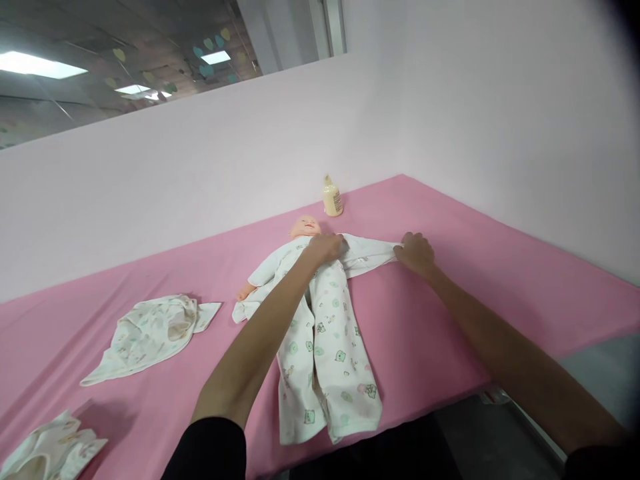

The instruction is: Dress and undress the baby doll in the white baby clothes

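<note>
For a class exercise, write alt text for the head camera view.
A doll lies on a pink sheet, its white sleeve held out sideways by the right hand, the left hand at the sleeve's upper end; a pump bottle stands beyond, printed cloths lie left.

Doll (306, 227) on table (425, 333), bottle (333, 201) behind it.

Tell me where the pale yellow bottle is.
In the head view, the pale yellow bottle stands on the pink cover near the wall, just beyond and right of the doll's head.
</note>
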{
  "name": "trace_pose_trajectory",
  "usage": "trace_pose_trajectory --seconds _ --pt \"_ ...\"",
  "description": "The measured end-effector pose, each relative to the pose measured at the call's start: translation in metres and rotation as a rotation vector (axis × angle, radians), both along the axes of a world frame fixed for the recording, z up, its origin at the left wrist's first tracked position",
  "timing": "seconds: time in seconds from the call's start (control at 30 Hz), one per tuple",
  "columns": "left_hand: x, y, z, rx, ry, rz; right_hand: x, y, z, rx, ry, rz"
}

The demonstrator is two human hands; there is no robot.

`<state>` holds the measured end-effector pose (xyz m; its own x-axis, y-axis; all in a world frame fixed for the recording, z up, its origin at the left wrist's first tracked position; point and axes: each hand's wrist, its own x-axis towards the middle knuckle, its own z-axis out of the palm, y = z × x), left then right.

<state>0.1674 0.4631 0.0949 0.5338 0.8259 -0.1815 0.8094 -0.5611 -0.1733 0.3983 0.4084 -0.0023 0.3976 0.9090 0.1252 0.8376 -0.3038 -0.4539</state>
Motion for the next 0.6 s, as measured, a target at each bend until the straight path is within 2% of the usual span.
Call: trace_pose_trajectory --seconds 0.13,0.33,0.5,0.6 --pt "0.018 -0.003 -0.008 0.031 0.025 -0.036 -0.010 0.000 -0.005 0.048 0.186 0.040" --pt "0.025 0.007 -0.025 0.048 0.006 -0.121 -0.017 0.001 -0.002 0.010 0.340 0.110" --pt "0.019 0.010 -0.027 0.082 0.021 -0.166 -0.009 0.002 0.002 0.041 0.362 0.216" --pt "0.016 0.010 -0.026 0.098 0.008 -0.167 -0.003 0.002 0.006 0.078 0.339 0.177"
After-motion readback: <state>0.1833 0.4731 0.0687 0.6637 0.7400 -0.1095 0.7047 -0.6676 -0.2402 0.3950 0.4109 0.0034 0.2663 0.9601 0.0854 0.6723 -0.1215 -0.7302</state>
